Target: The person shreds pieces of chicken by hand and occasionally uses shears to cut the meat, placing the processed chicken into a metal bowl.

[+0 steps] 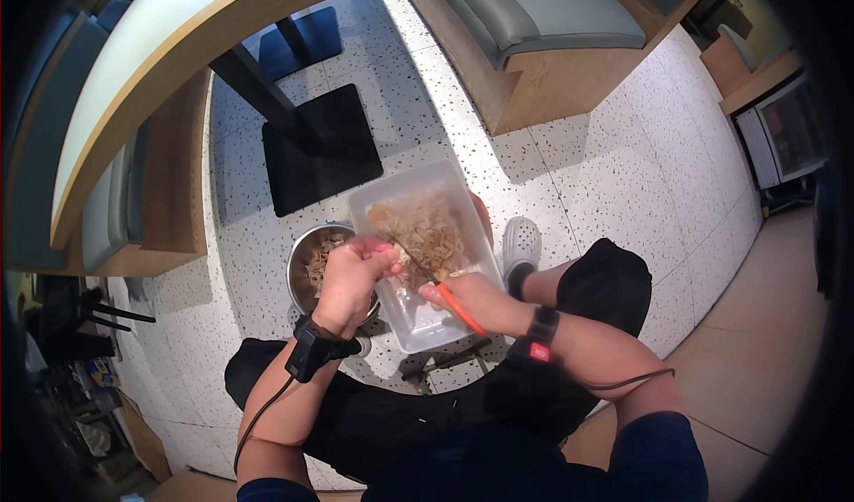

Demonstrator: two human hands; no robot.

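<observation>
Orange-handled scissors [449,302] sit in your right hand [476,302], fingers wrapped tight round the handle, blades pointing up-left toward your left hand [351,275]. That left hand pinches a pale scrap [391,251] between fingertips at mid-frame. Both hands hover over a clear tub [405,324] of beige pieces, which rests just above your knees. Just left of the tub, touching it, a steel bowl [307,266] holds darker bits, partly hidden by your left wrist. Black bands with cables circle both wrists. Speckled floor [623,173] lies beneath.
</observation>
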